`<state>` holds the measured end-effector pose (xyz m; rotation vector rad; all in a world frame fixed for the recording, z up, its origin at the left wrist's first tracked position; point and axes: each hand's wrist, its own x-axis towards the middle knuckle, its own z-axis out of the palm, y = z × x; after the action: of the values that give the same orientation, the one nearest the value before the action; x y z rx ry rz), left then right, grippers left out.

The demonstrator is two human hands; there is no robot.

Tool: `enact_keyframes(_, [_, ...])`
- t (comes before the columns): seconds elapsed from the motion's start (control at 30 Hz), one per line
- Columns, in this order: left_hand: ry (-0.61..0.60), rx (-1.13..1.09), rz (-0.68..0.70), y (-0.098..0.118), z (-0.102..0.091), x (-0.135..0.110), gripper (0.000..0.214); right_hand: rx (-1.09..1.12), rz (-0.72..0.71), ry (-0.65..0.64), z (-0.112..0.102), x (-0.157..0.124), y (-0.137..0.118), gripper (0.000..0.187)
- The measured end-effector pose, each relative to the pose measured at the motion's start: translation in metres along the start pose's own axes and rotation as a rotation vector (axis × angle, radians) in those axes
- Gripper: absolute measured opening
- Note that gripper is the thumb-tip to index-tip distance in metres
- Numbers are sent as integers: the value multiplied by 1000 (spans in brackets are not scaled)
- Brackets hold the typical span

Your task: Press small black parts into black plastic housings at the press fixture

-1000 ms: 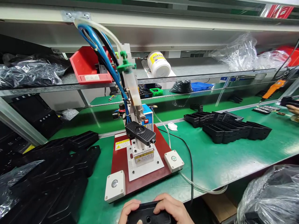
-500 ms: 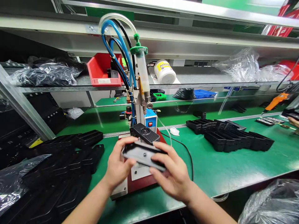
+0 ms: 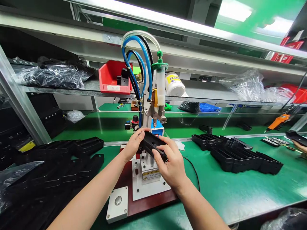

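Observation:
A long black plastic housing (image 3: 153, 140), its hollow side up, is between my two hands at the metal fixture (image 3: 147, 166) of a bench-top dispensing machine. My left hand (image 3: 133, 145) grips its far left end, fingers over the edge. My right hand (image 3: 170, 161) closes on the near right end, with thumb and fingers on its walls. Just above the housing stands the machine's nozzle (image 3: 155, 123), below a clear syringe (image 3: 161, 86) with a green cap. Whether the housing rests on the fixture or hovers over it, I cannot tell.
Stacked black housings (image 3: 240, 155) lie right, and more black parts (image 3: 55, 179) left. A push-button box (image 3: 117, 204) sits at the machine's front left. The shelf bears a red bin (image 3: 115, 78) and a white tub (image 3: 175, 84). Another person's hand (image 3: 299, 148) shows far right.
My hands have moved the housing away from me, up to the fixture, and turned it. The grille-topped part seen there earlier no longer shows. The view has shifted, exposing the machine's base and button.

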<state>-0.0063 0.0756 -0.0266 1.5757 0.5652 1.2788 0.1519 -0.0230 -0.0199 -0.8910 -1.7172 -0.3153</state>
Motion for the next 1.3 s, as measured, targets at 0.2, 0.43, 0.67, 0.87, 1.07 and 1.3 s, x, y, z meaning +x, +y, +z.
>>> enact_keyframes(0.2, [64, -31, 24, -5, 6, 7, 41, -35, -75, 67, 7, 1, -6, 7])
enact_keyframes(0.43, [181, 16, 79, -5, 15, 8, 40, 14, -98, 142, 11, 4, -8, 9])
enact_keyframes(0.67, [244, -4, 157, -7, 22, 6, 38, 59, -82, 174, 18, 0, 1, 10])
enact_keyframes(0.87, [295, 115, 161, -6, 22, 6, 39, 39, -85, 199, 21, 0, 2, 12])
enact_keyframes(1.07, [272, 198, 131, -2, 17, 7, 36, 71, -23, 227, 22, 1, -2, 14])
enact_keyframes(1.3, [280, 108, 112, -7, 18, 6, 37, 112, -37, 284, 28, 1, 1, 14])
